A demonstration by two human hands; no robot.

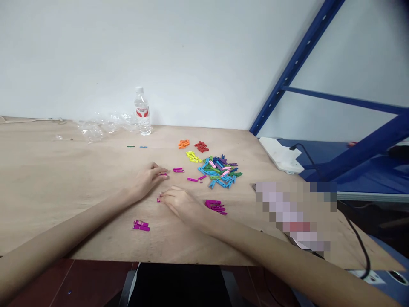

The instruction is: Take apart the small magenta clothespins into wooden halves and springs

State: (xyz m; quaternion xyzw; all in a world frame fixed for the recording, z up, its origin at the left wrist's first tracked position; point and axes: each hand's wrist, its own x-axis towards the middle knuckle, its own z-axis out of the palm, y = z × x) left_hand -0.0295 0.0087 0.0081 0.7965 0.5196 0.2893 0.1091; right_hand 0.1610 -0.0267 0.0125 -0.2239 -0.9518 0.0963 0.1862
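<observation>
My left hand (148, 183) is closed in a pinch, with a magenta clothespin (164, 174) at its fingertips, partly covered by the fingers. Lower down, my right hand (180, 204) is closed too; a small magenta end of a clothespin (158, 200) sticks out past its fingertips, the rest hidden. Beyond the hands lies a magenta clothespin pair (178, 170), with a magenta piece (192, 179) and another magenta clothespin (202, 178) to its right. A magenta pile (216, 207) lies right of my right hand, and a few magenta clothespins (141, 225) lie nearer the front edge.
A mixed-colour clothespin pile (220, 171) lies to the right, near yellow (193, 157), orange (183, 144) and red (201, 146) groups. A water bottle (142, 113) and clear plastic wrap (102, 125) stand by the wall. A blurred flat object (294, 217) lies at the right.
</observation>
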